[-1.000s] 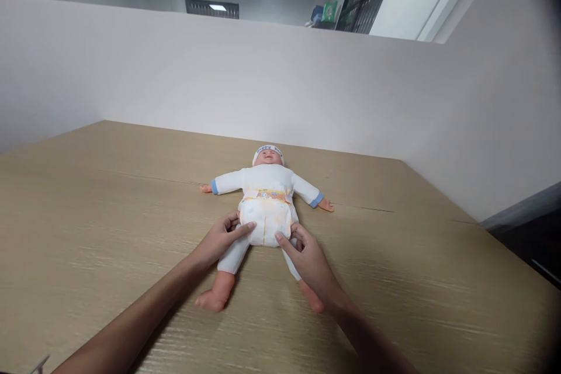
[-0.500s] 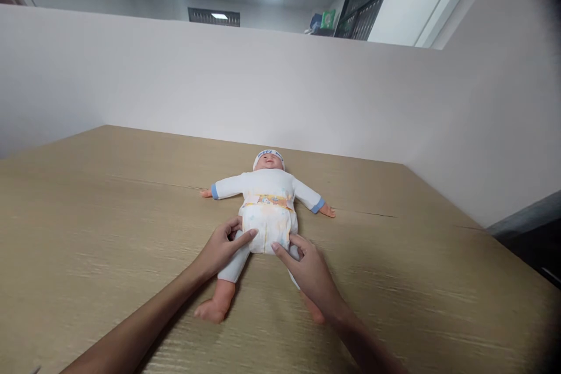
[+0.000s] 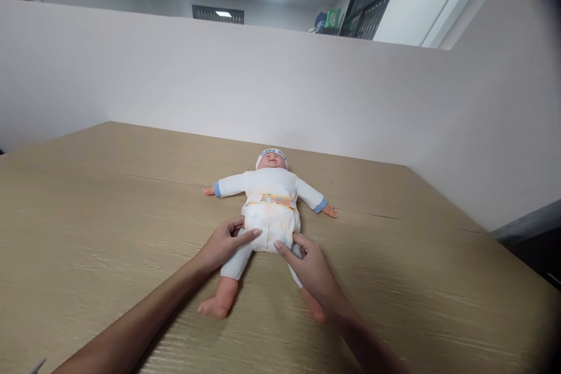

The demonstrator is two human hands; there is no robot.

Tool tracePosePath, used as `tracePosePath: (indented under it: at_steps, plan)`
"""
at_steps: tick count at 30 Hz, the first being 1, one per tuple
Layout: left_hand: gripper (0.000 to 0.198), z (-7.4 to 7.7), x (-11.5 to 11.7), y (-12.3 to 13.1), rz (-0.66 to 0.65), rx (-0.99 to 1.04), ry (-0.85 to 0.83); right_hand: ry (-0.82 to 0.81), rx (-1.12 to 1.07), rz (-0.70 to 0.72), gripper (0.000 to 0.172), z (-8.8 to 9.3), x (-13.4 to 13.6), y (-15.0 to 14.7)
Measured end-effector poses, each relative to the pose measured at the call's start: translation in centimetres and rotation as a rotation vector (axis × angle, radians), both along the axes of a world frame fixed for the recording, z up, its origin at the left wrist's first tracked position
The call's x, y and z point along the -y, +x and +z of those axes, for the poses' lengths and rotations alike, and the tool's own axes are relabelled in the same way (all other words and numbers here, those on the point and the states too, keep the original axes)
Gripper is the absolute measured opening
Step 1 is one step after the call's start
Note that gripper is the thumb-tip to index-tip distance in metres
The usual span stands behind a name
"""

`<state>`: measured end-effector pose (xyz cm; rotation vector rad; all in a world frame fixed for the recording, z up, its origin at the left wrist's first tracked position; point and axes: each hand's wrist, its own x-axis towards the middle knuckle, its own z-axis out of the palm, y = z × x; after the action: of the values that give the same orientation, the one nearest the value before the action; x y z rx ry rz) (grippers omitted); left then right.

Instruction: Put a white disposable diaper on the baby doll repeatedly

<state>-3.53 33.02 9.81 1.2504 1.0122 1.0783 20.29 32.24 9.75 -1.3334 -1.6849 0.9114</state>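
A baby doll (image 3: pixel 270 179) in a white suit with blue cuffs and a lettered white cap lies on its back, arms spread, feet toward me. Around its hips is a white diaper (image 3: pixel 275 221) with an orange patterned waistband. My left hand (image 3: pixel 223 243) grips the diaper's edge by the leg on the left, thumb on the front and fingers curled at the side. At the opposite leg opening, my right hand (image 3: pixel 310 266) pinches the edge between thumb and fingers. The fingertips are partly hidden, and my right hand and wrist cover part of that leg.
The doll rests on a wide wood-grain table (image 3: pixel 144 216) with thin seams across it. Behind the table rises a pale partition wall (image 3: pixel 210 76). A dark object (image 3: pixel 534 239) stands beyond the right edge. A thin pointed tip (image 3: pixel 38 366) shows at the bottom left.
The view has shifted slightly, so the scene sits a little further right. Both hands keep the same hold on the diaper, and the doll lies as before.
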Motion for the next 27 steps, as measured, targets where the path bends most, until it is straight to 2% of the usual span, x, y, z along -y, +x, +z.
tracePosePath:
  at_steps: [5, 11, 17, 22, 27]
  plan:
    - [0.042, -0.1, 0.0, 0.1, 0.018, -0.040, 0.037, 0.096, 0.110, -0.018, 0.034, 0.0, 0.0, -0.2]
    - [0.048, -0.8, -0.3, -0.1, 0.027, -0.069, 0.051, 0.009, -0.030, 0.041, 0.038, 0.0, -0.4, 0.0]
    - [0.055, -0.8, -0.3, 0.1, 0.040, 0.048, -0.019, -0.070, -0.045, -0.007, 0.050, 0.2, 0.0, 0.0]
    - [0.053, -0.9, -0.2, 0.1, 0.036, 0.149, -0.079, -0.068, -0.085, 0.001, 0.048, -0.3, 0.1, 0.0]
    - [0.053, -1.5, -0.3, -0.1, 0.083, 0.130, -0.049, -0.035, -0.018, -0.072, 0.049, 0.1, 0.6, 0.1]
